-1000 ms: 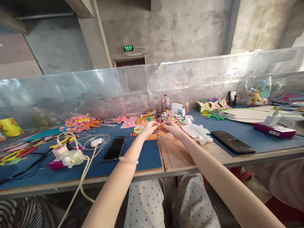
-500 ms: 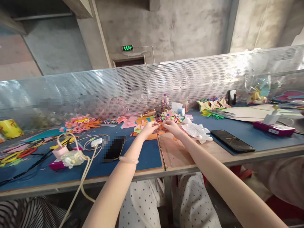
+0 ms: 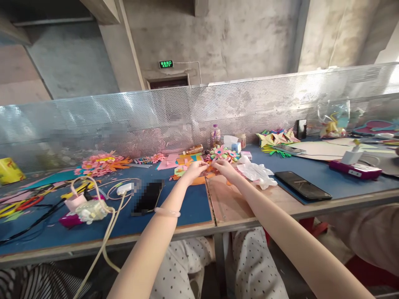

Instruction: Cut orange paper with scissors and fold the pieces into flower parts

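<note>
Orange paper piece (image 3: 210, 168): pinched at opposite ends by fingertips of left hand (image 3: 195, 168) and right hand (image 3: 223, 167), just above table (image 3: 230, 203), near finished paper flowers (image 3: 222, 153). Judged light, thin, limp, easily creased or torn. Best gripped lightly at edges, away from folds.

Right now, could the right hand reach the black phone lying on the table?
Probably yes. The black phone lies flat and uncovered, right of the right hand, with only crumpled white wrapping between them, low enough to pass over. But that hand and the left hand are pinching a paper piece.
</note>
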### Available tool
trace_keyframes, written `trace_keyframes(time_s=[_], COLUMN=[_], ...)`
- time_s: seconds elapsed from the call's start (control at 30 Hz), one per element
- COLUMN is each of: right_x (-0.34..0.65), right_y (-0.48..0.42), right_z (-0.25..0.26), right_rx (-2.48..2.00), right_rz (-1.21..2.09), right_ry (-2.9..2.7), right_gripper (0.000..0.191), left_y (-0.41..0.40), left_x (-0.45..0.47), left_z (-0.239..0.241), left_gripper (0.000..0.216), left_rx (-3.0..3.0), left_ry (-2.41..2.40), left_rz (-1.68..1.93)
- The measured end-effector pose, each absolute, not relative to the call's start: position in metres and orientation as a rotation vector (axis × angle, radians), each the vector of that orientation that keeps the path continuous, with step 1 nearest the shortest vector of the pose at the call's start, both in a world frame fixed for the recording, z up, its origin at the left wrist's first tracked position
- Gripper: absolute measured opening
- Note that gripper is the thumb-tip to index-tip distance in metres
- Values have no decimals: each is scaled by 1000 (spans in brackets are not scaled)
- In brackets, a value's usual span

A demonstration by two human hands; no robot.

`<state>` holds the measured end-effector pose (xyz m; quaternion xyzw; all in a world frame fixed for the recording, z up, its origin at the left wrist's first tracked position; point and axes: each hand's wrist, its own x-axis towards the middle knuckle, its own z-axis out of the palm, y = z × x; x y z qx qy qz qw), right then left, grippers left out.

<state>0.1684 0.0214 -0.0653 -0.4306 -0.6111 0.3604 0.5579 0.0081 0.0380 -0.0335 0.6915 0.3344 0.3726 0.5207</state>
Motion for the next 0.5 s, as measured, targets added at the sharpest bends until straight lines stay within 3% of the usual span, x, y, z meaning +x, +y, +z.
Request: trace_keyframes(time_s=[0.5], right_x=[168], right_y=[19], right_z=[-65], right_rx=[-1004], right_rz=[926], right_ry=[-1408], right_gripper=[26], left_y=[42], left_x=[10], left_z=[-36], left_gripper=[16], left_rx=[1730], left_ry=[836], left_rz=[904])
